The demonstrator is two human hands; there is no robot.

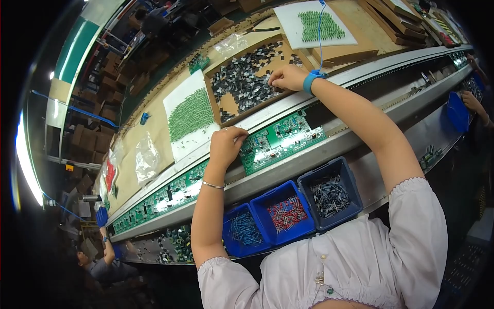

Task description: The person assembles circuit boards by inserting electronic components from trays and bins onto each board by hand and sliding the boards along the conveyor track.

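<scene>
The right arm stretches forward, its hand (288, 77) curled over the tray (216, 105) of small black parts (242, 80), fingers pinched together on one at the heap's edge. The left hand (226, 144) is bent at the wrist, fingertips pressed together down onto a green board (280, 139) on the conveyor rail. Three blue bins (309, 180) sit nearer on the bench (370, 20). Boxes fill the workshop behind.

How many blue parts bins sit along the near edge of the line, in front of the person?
3, side by side: the left bin holds blue parts, the middle bin red parts, the right bin dark parts. Others may be hidden.
</scene>
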